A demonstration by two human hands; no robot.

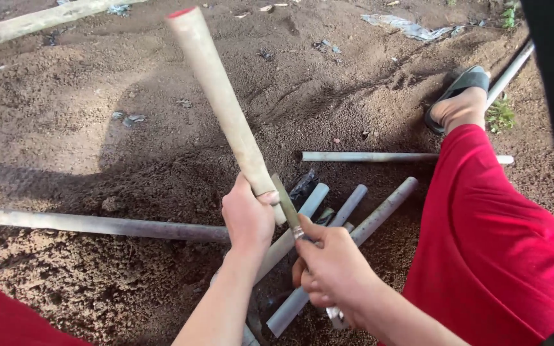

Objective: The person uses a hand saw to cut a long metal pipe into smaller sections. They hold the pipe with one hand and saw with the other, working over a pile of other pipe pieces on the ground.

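Observation:
My left hand [247, 218] grips the lower end of a pale dirty pipe [216, 90], which tilts up and to the left, its red-tipped end high in the view. My right hand [331, 272] holds a small brush [288, 206] by its handle, the bristles pressed against the pipe's lower end just beside my left thumb. Both hands are over a cluster of short grey pipe pieces [367, 218] lying on the brown dirt.
A long grey pipe [97, 224] lies across the soil at left. Another pipe [379, 156] lies behind the cluster. My red-clad leg [482, 237] and sandalled foot [460, 99] are at right. A wooden pole [33, 20] lies far back left.

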